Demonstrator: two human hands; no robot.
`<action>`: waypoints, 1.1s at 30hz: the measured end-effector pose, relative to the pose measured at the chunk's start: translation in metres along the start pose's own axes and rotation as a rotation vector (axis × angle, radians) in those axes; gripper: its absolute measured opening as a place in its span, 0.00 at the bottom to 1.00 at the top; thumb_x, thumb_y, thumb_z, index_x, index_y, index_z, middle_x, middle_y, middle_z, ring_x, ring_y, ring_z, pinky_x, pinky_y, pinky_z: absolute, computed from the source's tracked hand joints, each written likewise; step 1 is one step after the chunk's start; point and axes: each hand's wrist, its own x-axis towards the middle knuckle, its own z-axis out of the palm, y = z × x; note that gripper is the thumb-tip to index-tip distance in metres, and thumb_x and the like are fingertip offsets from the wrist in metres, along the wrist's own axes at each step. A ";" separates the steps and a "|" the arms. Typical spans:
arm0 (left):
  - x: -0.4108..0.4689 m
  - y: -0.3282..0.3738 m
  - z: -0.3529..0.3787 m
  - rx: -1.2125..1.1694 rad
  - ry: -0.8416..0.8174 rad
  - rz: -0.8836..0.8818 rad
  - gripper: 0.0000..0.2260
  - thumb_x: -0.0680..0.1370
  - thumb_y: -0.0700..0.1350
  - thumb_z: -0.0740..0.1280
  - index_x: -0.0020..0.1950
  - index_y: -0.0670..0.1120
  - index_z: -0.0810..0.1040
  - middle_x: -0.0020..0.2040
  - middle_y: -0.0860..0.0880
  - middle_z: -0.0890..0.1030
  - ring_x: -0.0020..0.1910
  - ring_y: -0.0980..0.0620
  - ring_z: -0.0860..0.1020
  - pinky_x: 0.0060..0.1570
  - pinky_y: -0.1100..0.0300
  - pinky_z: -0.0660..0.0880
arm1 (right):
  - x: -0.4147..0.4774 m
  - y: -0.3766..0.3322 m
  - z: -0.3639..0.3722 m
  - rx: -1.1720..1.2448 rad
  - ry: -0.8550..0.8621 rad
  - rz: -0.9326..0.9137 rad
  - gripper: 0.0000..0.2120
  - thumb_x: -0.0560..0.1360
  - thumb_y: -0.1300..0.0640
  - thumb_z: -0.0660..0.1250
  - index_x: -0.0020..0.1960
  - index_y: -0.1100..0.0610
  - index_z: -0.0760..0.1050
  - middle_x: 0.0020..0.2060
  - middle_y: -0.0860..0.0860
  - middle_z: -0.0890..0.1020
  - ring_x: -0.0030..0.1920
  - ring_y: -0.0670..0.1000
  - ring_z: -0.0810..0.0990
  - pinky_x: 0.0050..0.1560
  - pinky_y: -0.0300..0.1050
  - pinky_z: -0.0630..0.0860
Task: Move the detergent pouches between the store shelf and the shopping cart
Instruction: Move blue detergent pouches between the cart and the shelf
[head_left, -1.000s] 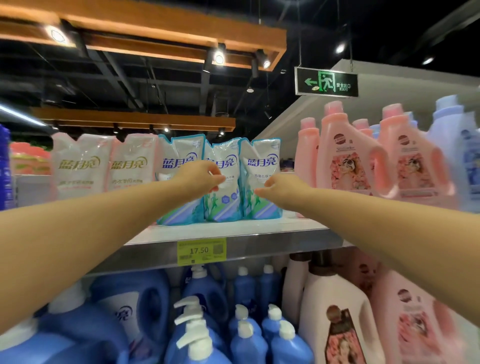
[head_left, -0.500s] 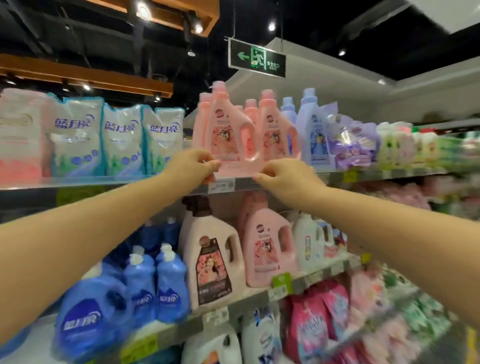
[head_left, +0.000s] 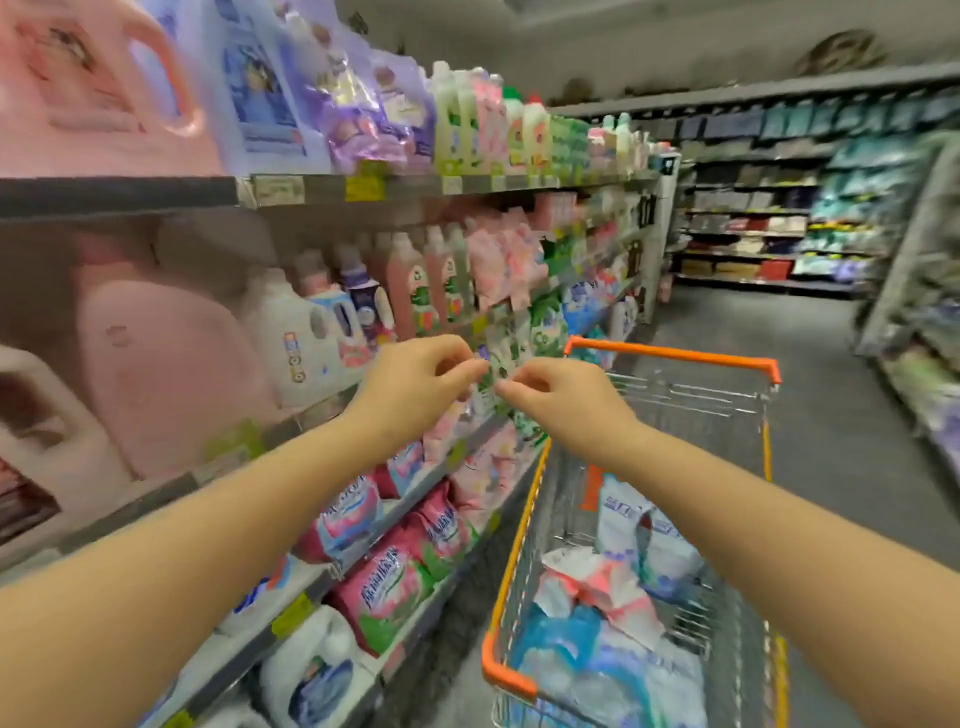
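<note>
- Orange-rimmed shopping cart (head_left: 670, 358) is carrying the detergent pouches (head_left: 597, 587), all piled inside.
- Left hand (head_left: 415, 387) and right hand (head_left: 563, 402) are hovering over the cart's left rim, fingers curled, gripping nothing.
- Store shelf (head_left: 156, 197) is running along the cart's left.

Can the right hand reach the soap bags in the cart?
Probably yes. The right hand hovers by the cart, holding nothing. The cart's top is open, and the pouches lie uncovered below, with nothing in between.
</note>
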 end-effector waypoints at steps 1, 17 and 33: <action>0.012 -0.003 0.029 -0.035 -0.043 -0.003 0.10 0.78 0.48 0.64 0.36 0.49 0.74 0.30 0.56 0.76 0.32 0.58 0.73 0.35 0.69 0.66 | -0.001 0.026 0.001 0.004 0.008 0.053 0.11 0.76 0.44 0.62 0.43 0.50 0.77 0.38 0.45 0.79 0.47 0.49 0.78 0.50 0.48 0.74; 0.129 -0.038 0.420 -0.322 -0.540 -0.143 0.07 0.77 0.45 0.64 0.39 0.48 0.75 0.30 0.54 0.75 0.32 0.57 0.72 0.37 0.62 0.66 | 0.002 0.368 0.071 0.075 0.010 0.859 0.10 0.76 0.45 0.63 0.42 0.48 0.78 0.38 0.48 0.79 0.44 0.51 0.77 0.47 0.46 0.71; -0.058 -0.143 0.570 0.056 -0.822 -0.891 0.37 0.75 0.50 0.68 0.76 0.44 0.51 0.69 0.34 0.65 0.67 0.36 0.66 0.64 0.48 0.64 | -0.108 0.461 0.268 0.504 -0.235 1.464 0.26 0.78 0.49 0.60 0.72 0.58 0.62 0.66 0.59 0.73 0.65 0.58 0.71 0.61 0.44 0.66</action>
